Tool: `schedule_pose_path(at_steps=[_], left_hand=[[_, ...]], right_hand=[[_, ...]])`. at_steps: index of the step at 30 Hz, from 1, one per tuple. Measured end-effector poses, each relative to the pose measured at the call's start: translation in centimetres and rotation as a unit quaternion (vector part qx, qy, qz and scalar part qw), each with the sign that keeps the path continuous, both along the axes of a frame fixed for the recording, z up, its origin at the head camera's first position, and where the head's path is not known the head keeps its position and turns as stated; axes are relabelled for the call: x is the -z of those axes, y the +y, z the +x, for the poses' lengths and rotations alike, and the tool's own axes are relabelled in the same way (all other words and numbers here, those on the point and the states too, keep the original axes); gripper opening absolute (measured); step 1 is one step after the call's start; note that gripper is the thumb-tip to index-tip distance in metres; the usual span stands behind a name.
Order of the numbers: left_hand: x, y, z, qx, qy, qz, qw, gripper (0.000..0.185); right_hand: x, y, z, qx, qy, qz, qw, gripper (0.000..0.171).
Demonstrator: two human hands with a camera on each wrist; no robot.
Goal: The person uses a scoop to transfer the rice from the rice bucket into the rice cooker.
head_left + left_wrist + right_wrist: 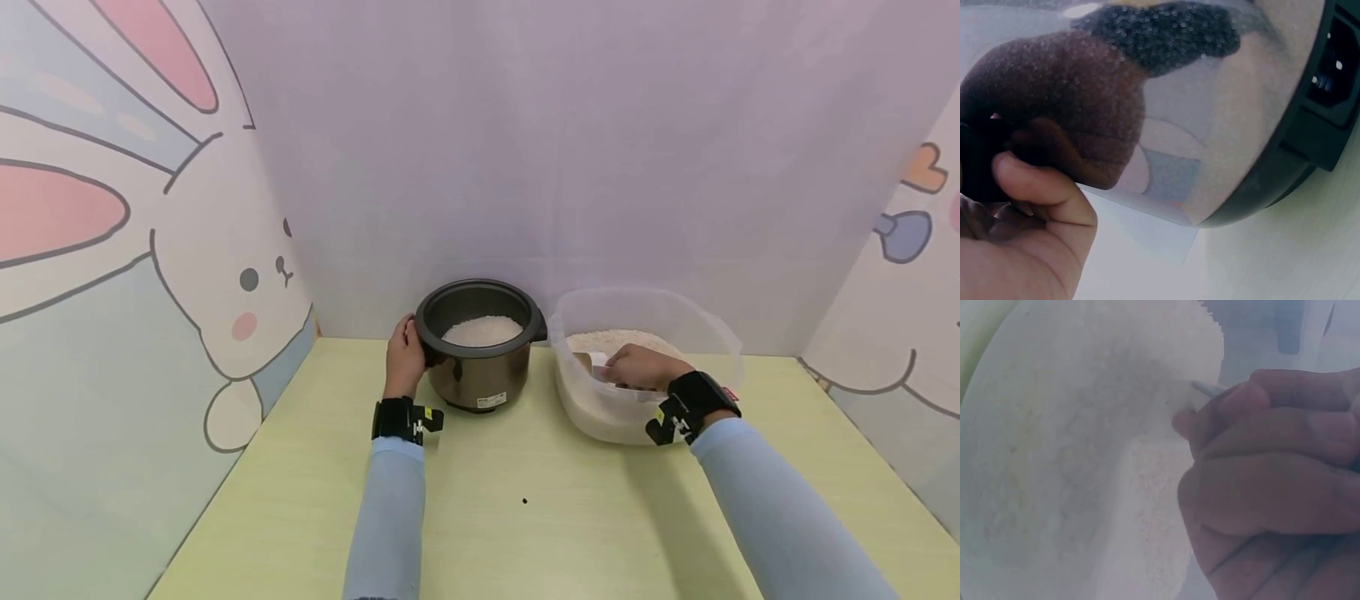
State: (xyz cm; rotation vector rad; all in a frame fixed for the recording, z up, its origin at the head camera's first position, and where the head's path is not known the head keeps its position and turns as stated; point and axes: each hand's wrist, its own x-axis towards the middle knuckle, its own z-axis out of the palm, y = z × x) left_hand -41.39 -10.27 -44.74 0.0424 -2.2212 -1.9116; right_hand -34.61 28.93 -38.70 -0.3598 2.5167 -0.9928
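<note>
Mid-frame, the left hand (pixel 405 360) grips one cooker (pixel 457 379) with one unreadable label (pixel 492 401); right of centre, the right hand (pixel 647 367) clasps one scoop (pixel 597 360) inside one tub (pixel 592 421).

Rabbit-print panel (pixel 198 292), lilac backdrop (pixel 540 150), yellow-green tabletop (pixel 480 542), dark speck (pixel 524 501)

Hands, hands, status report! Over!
Left hand grips black handle of shiny brown round cooker. Right hand holds white scoop inside translucent plastic rice tub. Tub wall between scoop and cooker.

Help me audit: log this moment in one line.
left grip: holds rice cooker handle | right grip: holds scoop inside tub | rice: in cooker, tub
</note>
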Motion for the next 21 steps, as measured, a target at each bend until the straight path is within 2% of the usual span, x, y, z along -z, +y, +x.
schedule_pose_path(at_steps=[2,6,11,21], left_hand=[[0.03,-0.01,0.00,0.000,0.000,-0.002,1.0000,0.050],[0.09,-0.06,0.01,-0.002,0.002,-0.003,1.0000,0.050],[-0.01,-0.05,0.14,0.001,0.005,0.000,1.0000,0.050],[-0.19,-0.16,0.28,0.002,-0.002,0.007,1.0000,0.051]], right_hand=[[-0.10,0.07,0.01,0.015,-0.013,-0.017,1.000,0.029],[-0.21,0.23,0.02,0.036,-0.038,-0.048,0.997,0.039],[-0.27,0.51,0.13,0.050,-0.065,-0.082,0.993,0.042],[-0.52,0.71,0.26,0.068,-0.100,-0.171,0.978,0.043]])
